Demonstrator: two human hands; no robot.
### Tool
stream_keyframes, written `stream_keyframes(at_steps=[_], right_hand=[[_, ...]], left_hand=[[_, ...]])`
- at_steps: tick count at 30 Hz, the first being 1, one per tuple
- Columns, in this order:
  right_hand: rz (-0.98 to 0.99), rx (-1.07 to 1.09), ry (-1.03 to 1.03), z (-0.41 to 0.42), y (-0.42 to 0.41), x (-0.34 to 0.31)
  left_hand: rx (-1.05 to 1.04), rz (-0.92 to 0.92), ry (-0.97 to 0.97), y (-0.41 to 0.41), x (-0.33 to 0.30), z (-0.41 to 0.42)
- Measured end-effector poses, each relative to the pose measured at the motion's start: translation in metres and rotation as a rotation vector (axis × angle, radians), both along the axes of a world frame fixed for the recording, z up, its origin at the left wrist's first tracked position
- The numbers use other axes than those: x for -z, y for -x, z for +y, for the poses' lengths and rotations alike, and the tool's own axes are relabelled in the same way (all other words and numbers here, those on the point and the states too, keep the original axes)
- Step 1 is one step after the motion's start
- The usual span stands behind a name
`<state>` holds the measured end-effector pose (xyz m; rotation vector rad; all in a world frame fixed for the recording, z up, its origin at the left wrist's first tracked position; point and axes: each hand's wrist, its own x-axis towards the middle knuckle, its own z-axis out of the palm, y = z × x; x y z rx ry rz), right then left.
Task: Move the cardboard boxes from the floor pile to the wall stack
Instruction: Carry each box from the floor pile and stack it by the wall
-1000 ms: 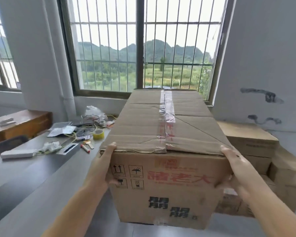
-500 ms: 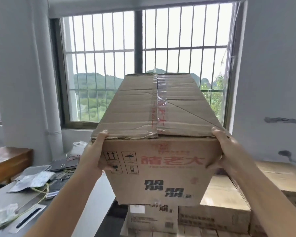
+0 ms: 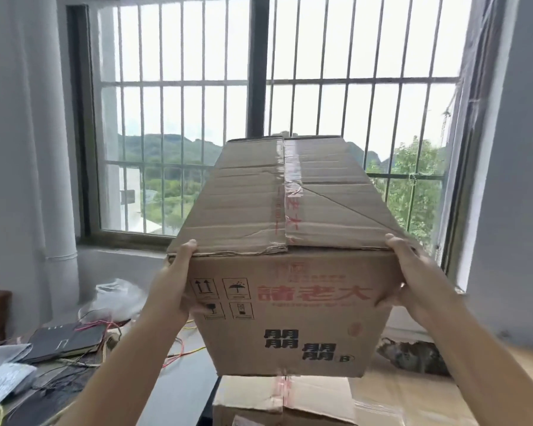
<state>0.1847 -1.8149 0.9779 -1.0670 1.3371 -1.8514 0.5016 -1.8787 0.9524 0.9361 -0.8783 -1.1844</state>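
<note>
Large brown taped cardboard box (image 3: 286,250) held aloft: left hand (image 3: 174,290) and right hand (image 3: 413,284) grip opposite sides, fingers curled round its edges, above stacked cardboard boxes (image 3: 305,398).

Storeroom: stacked cartons (image 3: 336,398), cluttered desk (image 3: 179,379)

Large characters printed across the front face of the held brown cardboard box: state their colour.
Red for the upper row of large characters, black for the lower ones; head view.
</note>
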Motion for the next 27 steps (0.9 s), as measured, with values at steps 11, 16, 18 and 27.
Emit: stream_keyframes(at_steps=[11, 16, 18, 27], right_hand=[[0.148, 0.082, -0.257, -0.126, 0.017, 0.065], [0.396, 0.151, -0.327, -0.136, 0.026, 0.061], [0.444, 0.154, -0.296, -0.135, 0.028, 0.063], [1.031, 0.117, -0.278, -0.127, 0.038, 0.041]], left_hand=[[0.140, -0.607, 0.018, 0.010, 0.039, -0.153], [0.086, -0.590, 0.208, 0.017, 0.038, -0.170], [0.011, -0.630, 0.311, 0.023, 0.044, -0.169], [0.007, -1.025, 0.519, 0.019, 0.039, -0.187]])
